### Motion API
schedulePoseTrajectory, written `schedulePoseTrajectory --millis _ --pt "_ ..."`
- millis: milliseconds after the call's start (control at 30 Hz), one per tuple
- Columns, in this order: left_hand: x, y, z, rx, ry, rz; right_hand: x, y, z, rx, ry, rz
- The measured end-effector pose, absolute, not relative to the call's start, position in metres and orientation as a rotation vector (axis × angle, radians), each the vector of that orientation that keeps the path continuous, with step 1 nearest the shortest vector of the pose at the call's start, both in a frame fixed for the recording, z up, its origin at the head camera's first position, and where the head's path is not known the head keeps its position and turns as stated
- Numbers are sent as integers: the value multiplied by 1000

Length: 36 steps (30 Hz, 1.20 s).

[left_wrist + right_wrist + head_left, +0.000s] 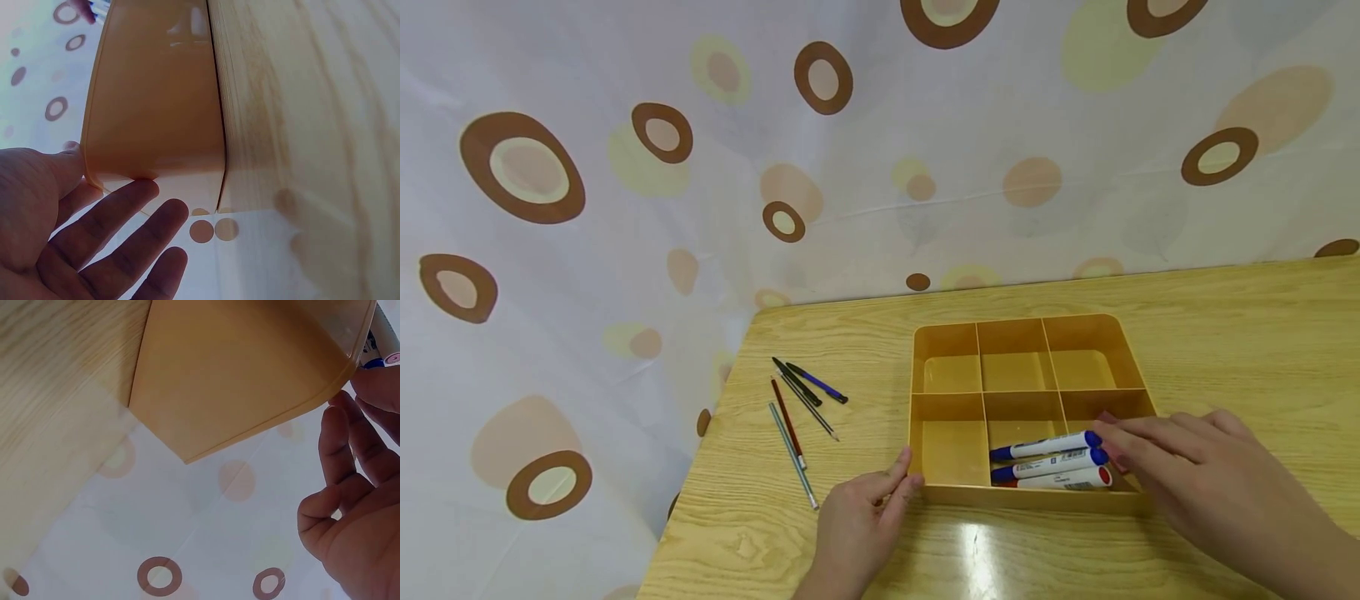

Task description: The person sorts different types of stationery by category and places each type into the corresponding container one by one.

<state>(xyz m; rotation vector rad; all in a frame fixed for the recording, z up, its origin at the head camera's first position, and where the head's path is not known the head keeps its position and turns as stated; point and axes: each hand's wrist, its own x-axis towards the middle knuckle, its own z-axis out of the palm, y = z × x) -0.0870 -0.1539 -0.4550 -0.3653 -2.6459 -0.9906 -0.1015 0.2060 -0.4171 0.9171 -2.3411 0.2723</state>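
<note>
Head view: a table (1262,350) carries an orange tray (1030,497); left hand (861,517) grips its near-left corner; right hand (1213,483), over the tray's near-right compartment (1084,408), could knock markers (1052,463) lying across its divider (1063,417) if the pinched reddish block (1107,417) bumps them.

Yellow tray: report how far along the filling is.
Done: three markers lie in the tray, spanning two front compartments. In hand: the left hand grips the tray's corner; the right hand is at a reddish item, grip unclear. Remaining, probably: the pens and pencils lying on the table.
</note>
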Motion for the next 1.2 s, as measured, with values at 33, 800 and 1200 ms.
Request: schedulePoseTrajectory --millis 33,800,1200 --pt "-87 -154 -455 -365 -2646 -986 -100 207 -418 906 -2340 277" --pt "-86 -154 -455 -379 -2636 -940 -83 241 -445 651 -2371 383" --pt "-86 -153 -454 -379 -2657 -941 -76 241 -460 721 -2438 471"
